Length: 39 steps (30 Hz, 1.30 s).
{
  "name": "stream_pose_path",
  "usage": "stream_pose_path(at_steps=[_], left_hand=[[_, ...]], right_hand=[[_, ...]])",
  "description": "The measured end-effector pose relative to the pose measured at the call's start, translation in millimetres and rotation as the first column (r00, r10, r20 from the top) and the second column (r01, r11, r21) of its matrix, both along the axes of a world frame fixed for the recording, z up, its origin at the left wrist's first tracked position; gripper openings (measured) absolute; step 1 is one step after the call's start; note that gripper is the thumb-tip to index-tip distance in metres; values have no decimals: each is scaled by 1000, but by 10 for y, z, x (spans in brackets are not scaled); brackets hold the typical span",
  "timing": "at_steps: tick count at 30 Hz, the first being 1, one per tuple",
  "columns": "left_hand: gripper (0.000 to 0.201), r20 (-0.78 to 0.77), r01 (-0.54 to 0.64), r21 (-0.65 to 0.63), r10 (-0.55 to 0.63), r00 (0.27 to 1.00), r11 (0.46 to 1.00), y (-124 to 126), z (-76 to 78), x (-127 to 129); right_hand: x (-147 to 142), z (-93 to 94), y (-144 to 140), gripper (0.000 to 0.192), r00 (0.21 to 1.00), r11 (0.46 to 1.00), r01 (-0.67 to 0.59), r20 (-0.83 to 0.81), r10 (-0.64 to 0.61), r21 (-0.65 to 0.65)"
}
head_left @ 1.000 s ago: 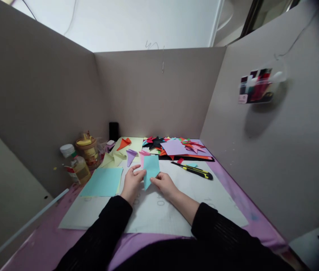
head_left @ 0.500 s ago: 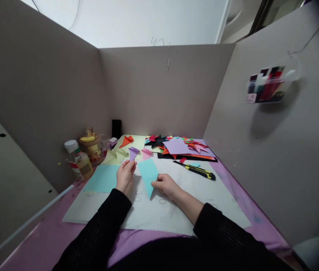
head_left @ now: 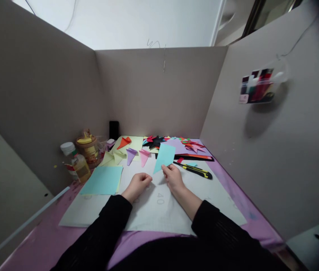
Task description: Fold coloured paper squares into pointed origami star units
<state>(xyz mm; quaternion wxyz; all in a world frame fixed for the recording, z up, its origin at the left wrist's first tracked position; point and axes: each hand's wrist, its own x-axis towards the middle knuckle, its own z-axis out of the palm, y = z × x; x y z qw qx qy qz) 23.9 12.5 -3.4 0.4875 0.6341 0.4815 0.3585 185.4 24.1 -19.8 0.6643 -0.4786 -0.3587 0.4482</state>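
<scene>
My right hand (head_left: pixel 173 177) pinches a folded light-blue paper (head_left: pixel 164 157) by its lower edge and holds it up above the white cutting mat (head_left: pixel 159 210). My left hand (head_left: pixel 137 184) rests on the mat with curled fingers and nothing in it, just left of the paper's pointed tip. Beyond the hands lie small folded cones: a purple cone (head_left: pixel 130 154), a pink cone (head_left: pixel 144 156) and an orange cone (head_left: pixel 124 142). Both sleeves are black.
A stack of light-blue and yellow sheets (head_left: pixel 103 180) lies left. A yellow-black utility knife (head_left: pixel 195 170) lies right of my hand. A pile of coloured paper (head_left: pixel 182 146) sits at the back; a glue bottle (head_left: pixel 75 162) and jar (head_left: pixel 87 148) stand left. Cardboard walls enclose the desk.
My right hand has lifted the light-blue paper up and away from me. My left hand let go of the purple cone and came back down onto the mat.
</scene>
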Motion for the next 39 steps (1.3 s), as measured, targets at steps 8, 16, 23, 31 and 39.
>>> stream_pose_path(at_steps=[8,16,23,31,39], left_hand=[[32,174,-141,345,84,981,928,54,-61,14],[53,218,28,220,-77,973,975,47,-51,24],[65,339,84,145,-130,932,986,19,-17,45],[61,425,93,92,-124,897,991,43,-57,57],[39,358,139,167,-191,914,976,-33,22,70]], right_hand=[[-17,-7,-58,29,953,997,-29,301,5,77],[-138,118,-236,13,838,963,-188,543,53,195],[-90,114,-210,9,850,951,-227,519,89,209],[-112,112,-203,19,897,954,-211,429,103,212],[-117,72,-180,23,923,948,-257,340,182,190]])
